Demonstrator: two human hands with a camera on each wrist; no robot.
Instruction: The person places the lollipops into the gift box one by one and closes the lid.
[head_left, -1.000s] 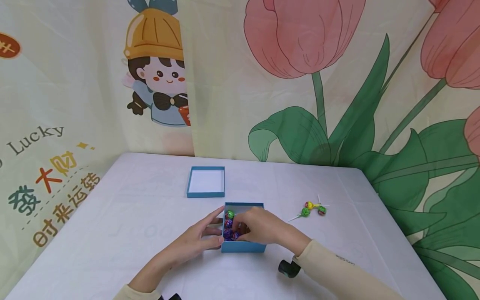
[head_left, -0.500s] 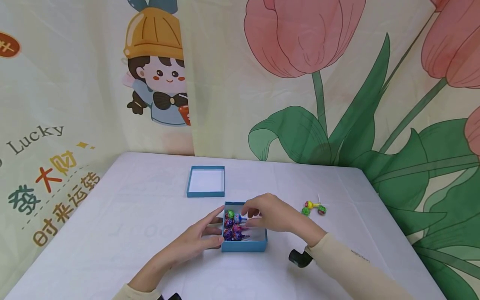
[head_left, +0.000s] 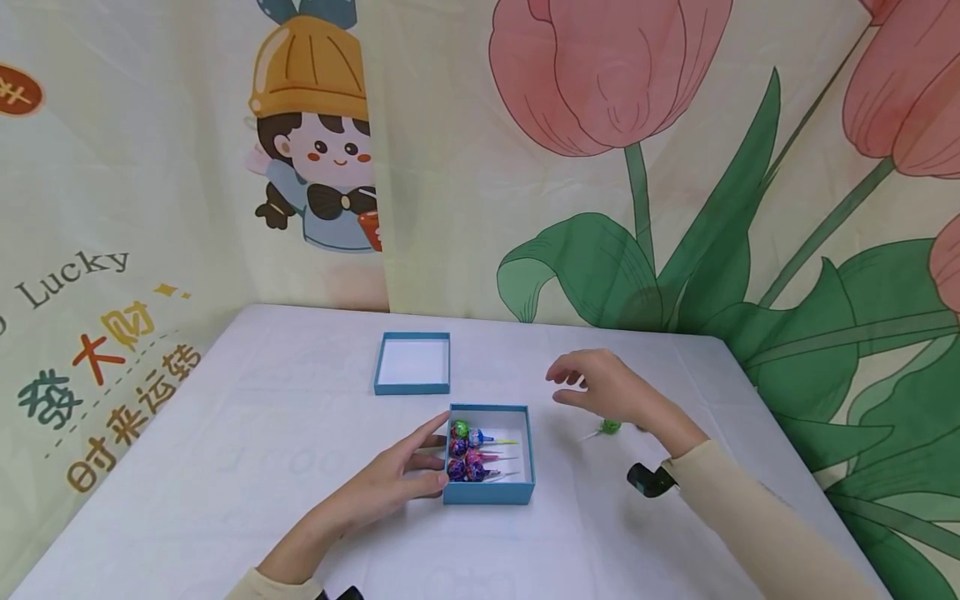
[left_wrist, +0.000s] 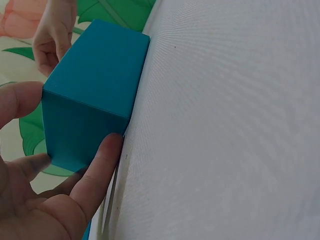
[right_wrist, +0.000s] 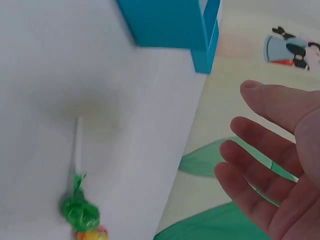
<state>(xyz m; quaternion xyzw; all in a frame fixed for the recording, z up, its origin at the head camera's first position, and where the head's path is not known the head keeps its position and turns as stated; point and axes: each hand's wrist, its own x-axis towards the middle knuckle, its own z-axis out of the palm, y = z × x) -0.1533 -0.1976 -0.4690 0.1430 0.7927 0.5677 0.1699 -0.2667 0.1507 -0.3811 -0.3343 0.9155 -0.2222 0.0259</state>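
lollipops fill the box only in the head view.

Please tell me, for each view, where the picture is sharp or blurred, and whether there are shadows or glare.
Head view: evenly lit and sharp, no glare, only a soft shadow under the right hand on the table. Left wrist view: the blue box is fairly sharp, the left hand close to the lens is soft. Right wrist view: blurred overall; the green lollipop is smeared.

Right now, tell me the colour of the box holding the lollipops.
Blue outside, white inside; the box shows best in the head view.
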